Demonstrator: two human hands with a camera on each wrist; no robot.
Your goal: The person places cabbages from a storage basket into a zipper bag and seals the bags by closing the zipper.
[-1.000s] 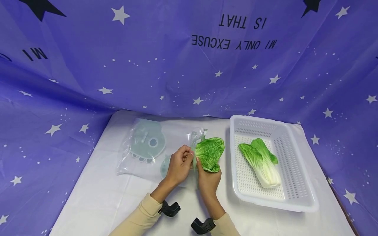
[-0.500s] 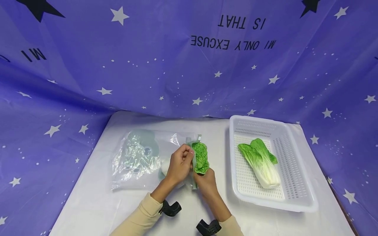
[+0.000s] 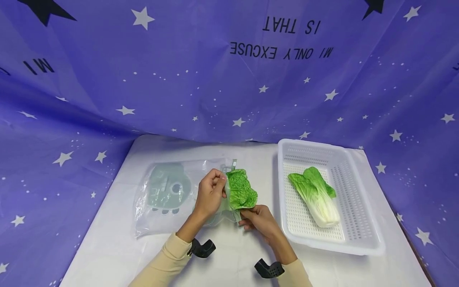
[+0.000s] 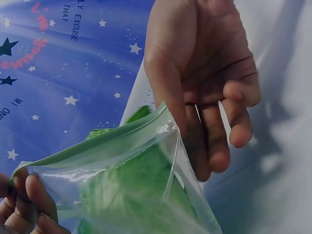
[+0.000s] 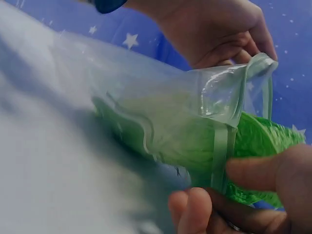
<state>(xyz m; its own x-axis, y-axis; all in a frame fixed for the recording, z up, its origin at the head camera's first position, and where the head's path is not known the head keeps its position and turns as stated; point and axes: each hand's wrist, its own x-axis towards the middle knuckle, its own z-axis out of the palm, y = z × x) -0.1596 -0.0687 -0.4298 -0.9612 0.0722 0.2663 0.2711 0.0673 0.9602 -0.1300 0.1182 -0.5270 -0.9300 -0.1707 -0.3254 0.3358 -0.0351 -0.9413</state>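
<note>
A leafy green cabbage (image 3: 242, 189) lies mostly inside a clear zip bag (image 3: 170, 185) with a pale green cartoon print, its frilly leaf end sticking out of the mouth on the right. At the far side of that mouth, my left hand (image 3: 210, 191) pinches the bag's rim between thumb and fingers. My right hand (image 3: 261, 219) is at the near corner of the opening. In the right wrist view, its thumb (image 5: 253, 173) and forefinger grip the green zip strip (image 5: 220, 153) just below the leaves. Through the plastic, the cabbage's paler body (image 4: 141, 190) shows in the left wrist view.
On the right stands a white perforated plastic basket (image 3: 369, 207) with another cabbage (image 3: 317, 197) in it. A white cloth (image 3: 229, 263) covers the table. Behind and at the sides hangs a purple star-printed sheet (image 3: 201, 79). Each wrist wears a black camera mount (image 3: 202, 248).
The cabbage has slid left, further into the bag. My right hand has let go of it and shifted to the bag's near corner. The left hand and bag have moved slightly left.
</note>
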